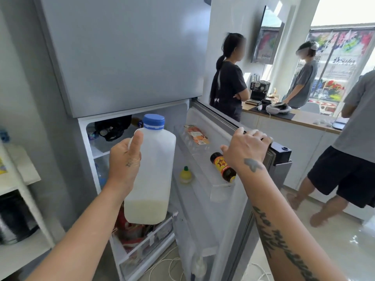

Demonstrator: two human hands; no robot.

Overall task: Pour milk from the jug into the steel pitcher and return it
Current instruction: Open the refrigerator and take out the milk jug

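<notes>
Nearly empty, the milk jug [152, 169] should feel light, its thin plastic walls squeezable, so the handle suits best. The left hand [124, 161] grips that handle with curled fingers. The jug hangs upright just left of the fridge door [213, 199], whose top edge the right hand [246, 147] clasps.

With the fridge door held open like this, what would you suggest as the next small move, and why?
Probably ease the milk jug forward into the fridge, assuming pouring is done: the left hand grips it, capped and nearly empty, at the opening, the right hand holds the fridge door open, and no steel pitcher is in view.
</notes>
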